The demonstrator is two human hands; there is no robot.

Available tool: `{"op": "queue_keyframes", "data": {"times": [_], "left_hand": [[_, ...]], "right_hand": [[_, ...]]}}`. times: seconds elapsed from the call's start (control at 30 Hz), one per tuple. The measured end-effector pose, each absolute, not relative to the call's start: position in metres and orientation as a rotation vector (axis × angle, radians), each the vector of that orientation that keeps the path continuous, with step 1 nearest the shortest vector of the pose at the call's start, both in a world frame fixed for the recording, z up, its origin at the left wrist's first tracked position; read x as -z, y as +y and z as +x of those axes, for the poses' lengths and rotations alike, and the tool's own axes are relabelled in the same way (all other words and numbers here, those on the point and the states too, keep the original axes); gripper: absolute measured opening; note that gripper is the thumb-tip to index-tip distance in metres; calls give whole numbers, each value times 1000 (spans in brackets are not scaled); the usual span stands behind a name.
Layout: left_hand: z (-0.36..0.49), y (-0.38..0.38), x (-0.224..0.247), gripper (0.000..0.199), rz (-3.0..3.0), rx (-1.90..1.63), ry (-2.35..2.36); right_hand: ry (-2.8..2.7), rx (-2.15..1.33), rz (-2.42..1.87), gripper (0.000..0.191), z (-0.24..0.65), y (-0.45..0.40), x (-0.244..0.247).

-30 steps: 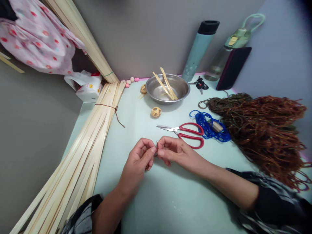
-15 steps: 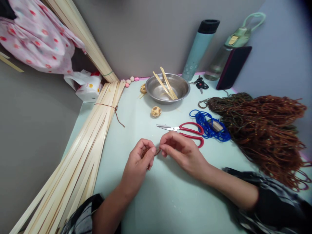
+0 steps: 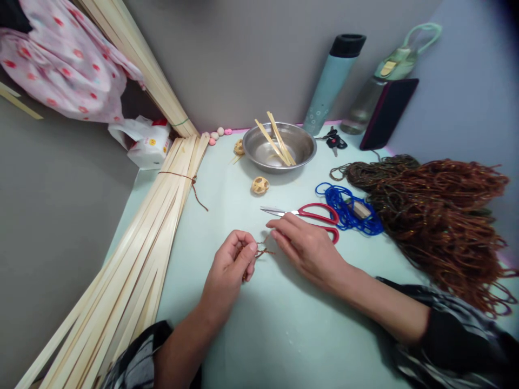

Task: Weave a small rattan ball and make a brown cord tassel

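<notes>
My left hand point(image 3: 233, 265) pinches a brown cord point(image 3: 264, 252) between thumb and curled fingers, and its loose ends stick out to the right. My right hand point(image 3: 310, 248) is just right of these ends, thumb and index finger slightly apart, with one thin strand reaching close to the fingertips. Nothing shows held between them. Red-handled scissors point(image 3: 318, 213) lie on the table right behind my right hand, blades pointing left, the lower handle partly covered by the hand. Beyond them sits a small woven ball point(image 3: 260, 186).
A metal bowl point(image 3: 251, 154) holds pale strips. Long wooden strips point(image 3: 150, 227) lie at left. On the right are blue cord point(image 3: 340, 208) and a brown cord heap point(image 3: 441, 216). Two bottles, keys and a dark upright phone point(image 3: 389, 113) stand or lie behind.
My right hand has opened its pinch, let go of the cord and moved slightly right. The cord's ends now show. My left hand keeps its hold, almost unmoved.
</notes>
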State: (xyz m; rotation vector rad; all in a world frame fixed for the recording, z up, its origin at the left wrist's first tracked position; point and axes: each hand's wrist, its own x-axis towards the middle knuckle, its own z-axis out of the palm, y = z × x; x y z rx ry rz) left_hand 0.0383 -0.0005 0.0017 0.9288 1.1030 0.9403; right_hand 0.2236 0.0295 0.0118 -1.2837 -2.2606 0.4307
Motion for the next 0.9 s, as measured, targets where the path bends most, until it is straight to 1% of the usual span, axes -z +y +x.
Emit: {"op": "queue_keyframes", "data": {"times": [0.1,0.13,0.2,0.37,0.47,0.53,0.63,0.7,0.77,0.9], "left_hand": [[39,0,-3,19,958,-922,1079],[39,0,-3,19,965,-917,1073],[39,0,-4,19,976,-901,1057],[40,0,-5,18,1025,-786,970],[40,1,-5,19,1018,-793,964],[39,1,-5,20,996,-833,997],[38,2,-4,21,953,-874,1043],[39,2,-3,21,924,-889,1057],[40,2,-3,21,893,-908,1054],[41,1,-3,20,833,-941,1038]], "right_hand": [[-2028,-1043,-1209,22,222,31,-21],[-1971,-1190,-1171,23,221,31,-24],[-1883,-1340,-1131,26,219,30,-26],[-1759,-1297,-1114,24,219,30,-27],[-1736,-1287,-1123,24,221,30,-28],[-1756,-1362,-1141,30,222,30,-28],[-1813,-1605,-1105,39,220,28,-24],[-1780,-1717,-1056,43,219,27,-21],[-1704,-1704,-1042,41,217,27,-19],[-1654,-1538,-1094,35,216,29,-21]]}}
